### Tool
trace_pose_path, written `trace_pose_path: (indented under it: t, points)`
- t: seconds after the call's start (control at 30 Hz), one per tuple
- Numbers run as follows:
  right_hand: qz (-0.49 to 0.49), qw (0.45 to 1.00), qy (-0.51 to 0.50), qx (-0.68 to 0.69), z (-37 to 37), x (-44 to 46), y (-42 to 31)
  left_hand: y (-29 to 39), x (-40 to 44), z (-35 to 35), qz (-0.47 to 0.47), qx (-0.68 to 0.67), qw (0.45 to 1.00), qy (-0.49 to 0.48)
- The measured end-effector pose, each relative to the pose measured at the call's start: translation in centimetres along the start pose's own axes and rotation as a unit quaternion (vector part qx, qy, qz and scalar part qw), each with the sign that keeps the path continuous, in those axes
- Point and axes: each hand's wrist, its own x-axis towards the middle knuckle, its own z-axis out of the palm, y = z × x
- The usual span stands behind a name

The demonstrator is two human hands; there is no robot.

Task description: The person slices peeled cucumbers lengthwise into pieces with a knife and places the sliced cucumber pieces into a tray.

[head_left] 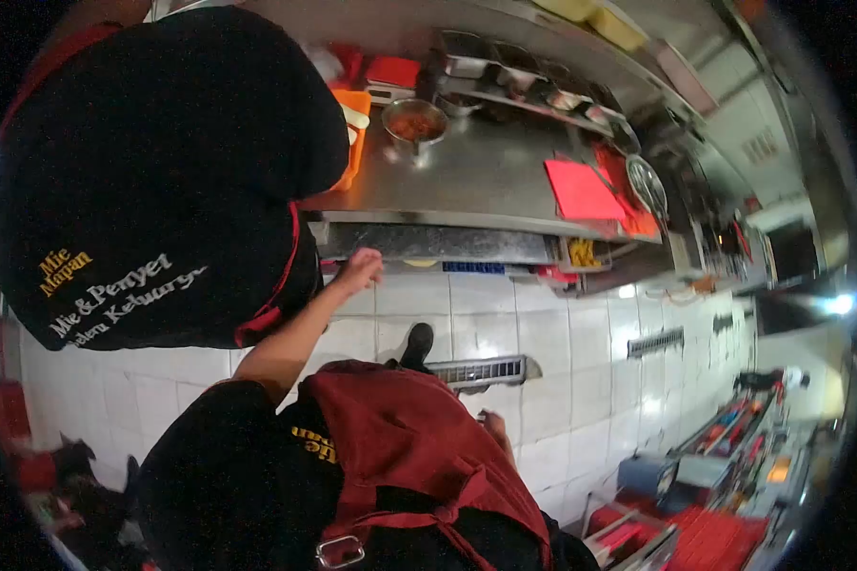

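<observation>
Possibly, left hand (355,273) (fingers loosely apart, seemingly empty) knocks co-worker (162,171), standing so near; right hand (497,434): fingers partly hidden, cannot tell.

A fierce white lamp (840,305) flares at far right; pale patches of glare dot the floor tiles (543,390) and steel bench (490,176). Wide-angle distortion curves everything (corners fade to black), dark shirts lose detail, and distant clutter (733,457) looks soft.
</observation>
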Motion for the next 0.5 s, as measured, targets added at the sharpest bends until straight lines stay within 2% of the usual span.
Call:
trace_pose_path:
  t: [0.03,0.1,0.17,0.23,0.27,0.3,0.37,0.43,0.5]
  points:
    - [-0.05,0.995,0.072,-0.048,1.6,-2.8,-9.1,1.0,0.4,-0.4,0.001,-0.011,1.0,0.021]
    - [-0.097,0.985,0.059,-0.132,2.0,-2.2,-20.5,3.6,1.5,-1.7,0.019,-0.095,0.985,0.142]
    - [-0.146,0.962,0.013,-0.23,2.3,3.3,-30.9,6.8,2.4,-2.9,0.016,-0.113,0.973,0.203]
    - [-0.262,0.95,-0.108,-0.133,5.0,5.0,-39.8,8.6,3.4,-4.2,0.007,-0.148,0.948,0.28]
    - [-0.312,0.895,-0.076,-0.308,7.8,6.3,-44.1,9.5,4.0,-5.1,0.023,-0.156,0.938,0.309]
    - [-0.354,0.806,-0.039,-0.473,10.6,7.2,-48.3,10.3,4.6,-6.0,0.035,-0.166,0.926,0.338]
    - [-0.281,0.916,-0.118,-0.261,16.6,5.3,-54.1,11.5,5.8,-7.8,0.056,-0.184,0.903,0.384]
    - [-0.259,0.923,-0.169,-0.23,23.6,1.5,-58.7,12.8,7.0,-9.8,0.079,-0.194,0.883,0.42]
    - [-0.308,0.898,-0.261,-0.174,28.2,3.5,-60.9,13.9,8.2,-11.8,0.098,-0.191,0.869,0.446]
